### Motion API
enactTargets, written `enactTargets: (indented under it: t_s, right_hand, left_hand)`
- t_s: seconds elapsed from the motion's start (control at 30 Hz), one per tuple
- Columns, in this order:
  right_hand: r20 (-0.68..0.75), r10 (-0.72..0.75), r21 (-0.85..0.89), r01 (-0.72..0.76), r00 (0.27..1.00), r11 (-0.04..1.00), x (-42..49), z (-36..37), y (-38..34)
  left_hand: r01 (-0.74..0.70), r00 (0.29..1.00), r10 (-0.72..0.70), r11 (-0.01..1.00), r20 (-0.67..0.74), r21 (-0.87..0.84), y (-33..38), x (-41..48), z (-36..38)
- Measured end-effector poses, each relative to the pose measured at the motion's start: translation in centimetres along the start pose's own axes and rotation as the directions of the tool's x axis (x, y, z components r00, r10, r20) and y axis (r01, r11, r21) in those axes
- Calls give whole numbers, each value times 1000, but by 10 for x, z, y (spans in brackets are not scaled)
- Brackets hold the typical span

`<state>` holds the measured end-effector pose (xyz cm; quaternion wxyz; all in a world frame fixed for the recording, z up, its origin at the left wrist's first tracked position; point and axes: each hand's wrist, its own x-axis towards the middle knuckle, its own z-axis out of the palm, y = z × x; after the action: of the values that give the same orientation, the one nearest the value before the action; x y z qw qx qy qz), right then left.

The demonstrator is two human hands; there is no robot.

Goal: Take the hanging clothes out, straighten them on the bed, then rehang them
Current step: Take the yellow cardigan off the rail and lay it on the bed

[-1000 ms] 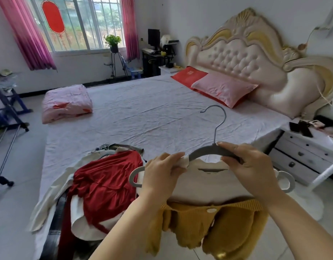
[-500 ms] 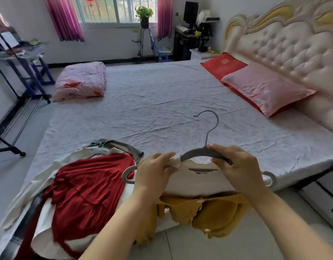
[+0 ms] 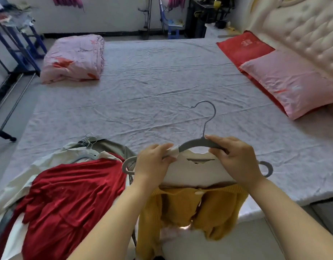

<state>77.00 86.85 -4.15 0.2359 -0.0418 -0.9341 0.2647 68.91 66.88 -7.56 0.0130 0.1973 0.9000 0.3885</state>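
Observation:
I hold a grey hanger [image 3: 199, 142] over the near edge of the bed [image 3: 162, 91]. On it hangs a cream top [image 3: 195, 171] with a mustard-yellow knit part [image 3: 190, 209] below. My left hand [image 3: 154, 162] pinches the cream collar at the hanger's left shoulder. My right hand [image 3: 235, 158] grips the hanger's right shoulder beside the hook. To the left, a red garment [image 3: 71, 196] tops a pile of clothes and several hangers [image 3: 88, 141] on the bed's near left corner.
A folded pink quilt [image 3: 73, 59] lies at the bed's far left. Red and pink pillows [image 3: 286, 79] lean by the tufted headboard [image 3: 302, 34] on the right. A blue-and-black rack [image 3: 17, 51] stands on the floor to the left.
The view has tilted down and moved closer to the bed. Both hands keep the same hold on the hanger and top, now further over the mattress edge.

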Motion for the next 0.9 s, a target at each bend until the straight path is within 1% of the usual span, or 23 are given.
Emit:
enactTargets:
  t_s: [0.17,0.3,0.4,0.5,0.57,0.67,0.77,0.83,0.9]
  right_hand:
    - [44,31,29,-33,999,999,43,21,28]
    - [92,18,67,-25,996,997,75,38,50]
    - [123,32,111,-46,992,993,95,56,73]
    - [190,9,160,-41,982,986,116,79,98]
    - [244,39,159,-80,969,984,134,98,115]
    - [364,127,32,-148,923,988,168,140,143]
    - [548,140,-57,-130,825,990,192,181,166]
    - [615,170,-90,-146,770,985,185,201,179]
    - [651,218,-109,-194,727,975,156,210,192]
  left_hand:
    - [8,1000,-8,1000,24,20,-11,47,15]
    - [26,999,-28,999,27,40,-18,81,25]
    - [41,999,-42,997,22,61,-26,103,37]
    - [93,995,-95,992,17,84,-38,124,53]
    - [135,990,-138,985,24,112,-50,143,65]
    - [221,974,-228,952,10,210,-76,179,88]
    - [362,925,-380,888,7,283,-103,207,115]
    - [410,899,-437,864,31,291,-117,207,134]
    - [437,881,-470,852,56,288,-127,190,153]
